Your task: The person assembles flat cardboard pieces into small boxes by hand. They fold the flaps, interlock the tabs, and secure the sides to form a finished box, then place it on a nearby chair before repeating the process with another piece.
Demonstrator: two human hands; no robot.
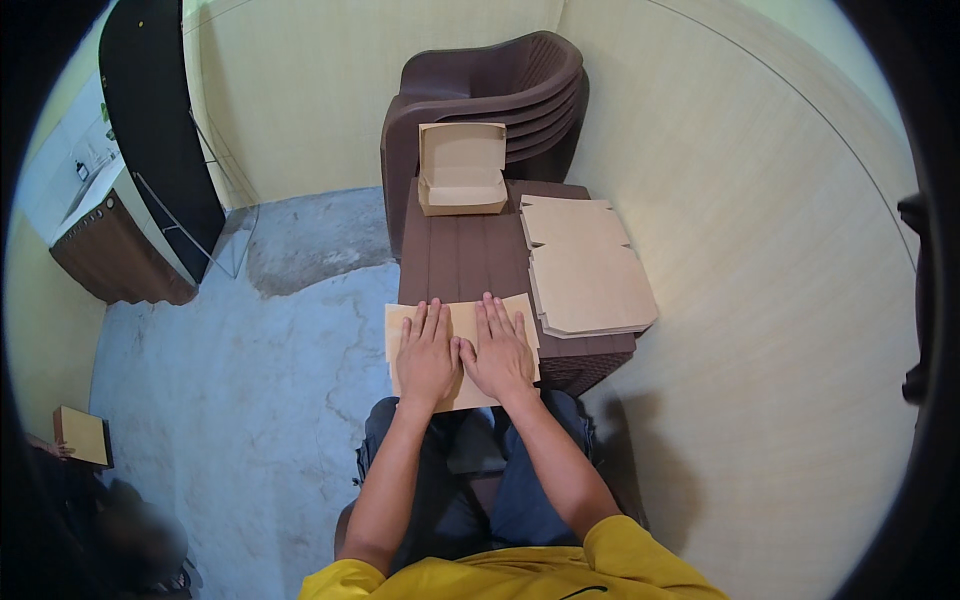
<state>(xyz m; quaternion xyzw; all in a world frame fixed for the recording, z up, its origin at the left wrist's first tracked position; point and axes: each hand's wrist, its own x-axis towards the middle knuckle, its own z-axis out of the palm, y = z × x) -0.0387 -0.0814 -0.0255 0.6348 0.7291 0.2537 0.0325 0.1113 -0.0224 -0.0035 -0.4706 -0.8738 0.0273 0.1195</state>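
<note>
Both of my hands lie flat, side by side, on a light brown cardboard sheet [463,392] at the near end of the brown table. My left hand [427,357] rests on its left half with the fingers stretched forward. On the right half is my right hand [497,350], fingers a little spread, its thumb close to the left thumb. The sheet overhangs the table's near edge above my lap. Right of it lies a stack of flat cardboard box blanks [585,265] with notched edges. At the table's far end stands a folded cardboard box [462,180], lid up.
Stacked brown plastic chairs [480,95] stand behind the brown table [455,245]. A pale wall [760,250] runs along the right. At lower left, another person's hand [58,448] touches a cardboard box [83,436]. A washbasin with a brown curtain [120,250] is at far left.
</note>
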